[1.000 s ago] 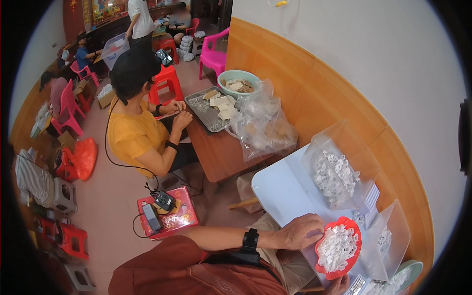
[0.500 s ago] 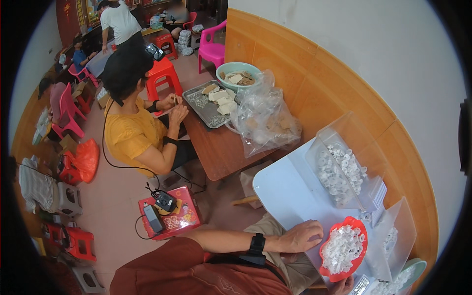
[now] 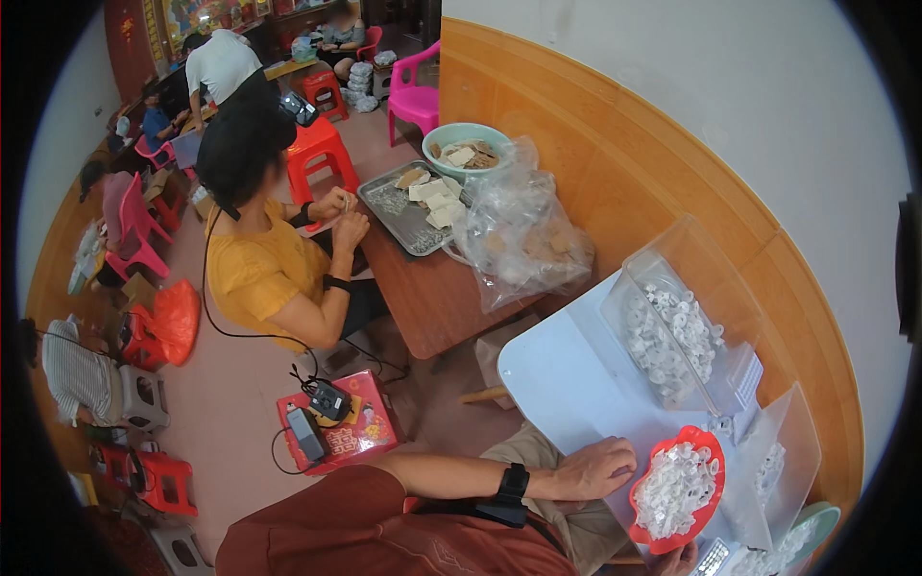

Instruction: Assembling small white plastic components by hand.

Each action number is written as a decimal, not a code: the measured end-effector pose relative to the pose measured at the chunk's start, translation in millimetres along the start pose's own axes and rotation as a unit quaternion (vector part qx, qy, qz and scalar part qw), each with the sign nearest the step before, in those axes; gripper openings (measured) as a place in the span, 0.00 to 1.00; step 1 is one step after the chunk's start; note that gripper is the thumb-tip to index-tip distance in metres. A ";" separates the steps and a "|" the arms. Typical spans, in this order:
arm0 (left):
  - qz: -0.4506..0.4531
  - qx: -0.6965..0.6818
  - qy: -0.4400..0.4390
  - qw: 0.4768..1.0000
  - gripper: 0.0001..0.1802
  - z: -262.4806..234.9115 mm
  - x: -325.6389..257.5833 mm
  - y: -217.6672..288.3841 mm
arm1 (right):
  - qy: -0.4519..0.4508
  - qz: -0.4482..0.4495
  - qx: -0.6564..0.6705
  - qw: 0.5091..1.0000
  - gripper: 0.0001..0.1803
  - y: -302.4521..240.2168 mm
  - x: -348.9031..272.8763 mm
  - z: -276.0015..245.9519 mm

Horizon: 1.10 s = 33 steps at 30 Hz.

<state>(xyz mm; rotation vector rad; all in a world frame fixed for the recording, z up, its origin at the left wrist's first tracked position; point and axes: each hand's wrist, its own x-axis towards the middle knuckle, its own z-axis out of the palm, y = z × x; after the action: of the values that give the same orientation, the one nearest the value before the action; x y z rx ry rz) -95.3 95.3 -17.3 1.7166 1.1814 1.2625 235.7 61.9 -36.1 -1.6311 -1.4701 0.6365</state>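
Observation:
My left hand rests at the front edge of the pale blue table, just left of a red scalloped dish. Its fingers are curled inward, and whatever they may hold is hidden. White and clear small plastic pieces heap up in the dish. By the dish's lower rim is my right hand, partly cut off from sight, with bent fingers closed together; I cannot make out what is in them. Beside the dish stands a clear bin with similar pieces at its bottom.
A larger clear bin of white rings stands farther back, against the wood-panelled wall. On the left, a person in yellow works at a brown table with a metal tray and a plastic bag. A red box lies on the floor.
The view has shifted slightly. My left hand's fingers look a little more curled. In the background, the person in white bends lower.

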 end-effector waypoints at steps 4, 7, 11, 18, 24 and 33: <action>-0.016 -0.010 -0.005 1.000 0.08 -3.9 1.9 5.0 | 0.002 0.001 0.008 1.000 0.22 -2.7 2.2 6.6; -0.021 -0.012 -0.008 1.000 0.08 -2.9 1.9 5.9 | 0.005 0.001 0.014 1.000 0.22 -5.6 4.4 12.5; -0.036 -0.014 -0.012 0.999 0.07 -6.4 1.2 9.5 | 0.006 -0.001 0.026 1.000 0.22 -8.7 8.4 22.1; -0.043 -0.017 -0.020 0.999 0.07 -6.1 1.9 6.2 | 0.014 0.003 0.036 0.999 0.22 -11.9 12.8 29.6; -0.029 -0.019 -0.008 0.999 0.07 -3.9 2.4 4.4 | 0.021 0.006 0.041 0.999 0.22 -12.1 12.7 28.3; -0.049 0.000 -0.002 0.999 0.08 -3.1 1.2 10.6 | 0.040 0.012 0.053 0.998 0.22 -10.4 4.8 15.9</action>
<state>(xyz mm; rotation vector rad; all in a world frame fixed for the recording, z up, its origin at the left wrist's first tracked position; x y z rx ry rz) -95.3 92.7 -6.4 1.6389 1.2475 1.2009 217.9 70.1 -35.0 -1.5754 -1.3384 0.6436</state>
